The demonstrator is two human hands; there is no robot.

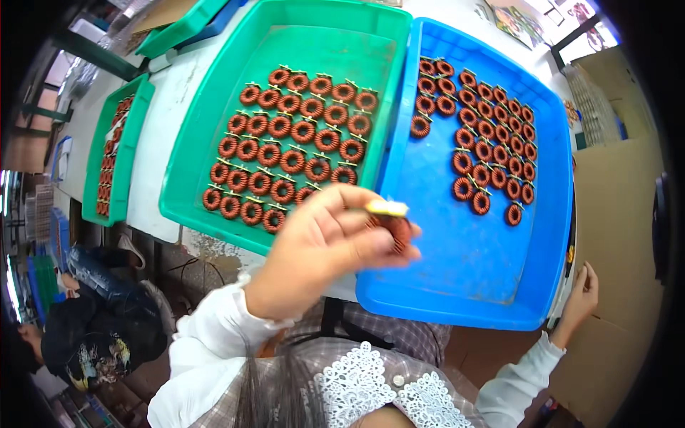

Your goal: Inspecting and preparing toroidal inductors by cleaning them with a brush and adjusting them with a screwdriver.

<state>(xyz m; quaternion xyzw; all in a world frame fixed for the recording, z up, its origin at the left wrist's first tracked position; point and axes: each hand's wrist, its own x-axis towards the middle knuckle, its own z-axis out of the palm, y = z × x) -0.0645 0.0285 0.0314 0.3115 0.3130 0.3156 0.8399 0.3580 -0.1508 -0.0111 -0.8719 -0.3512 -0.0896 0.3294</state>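
My left hand pinches a copper-wound ring coil with a pale yellow strip on its top, between thumb and fingers. It is raised over the place where the two trays meet. Below and behind it, rows of similar coils lie in the green tray. More coils sit in the blue tray, mostly toward its far and right parts. My right hand is past the blue tray's right edge, its fingers extended and apart, near a thin tool with a yellow-orange part.
A smaller green tray with coils stands at the left on the white table. More trays are at the far left. A brown cardboard panel rises at the right. Another person sits at the lower left.
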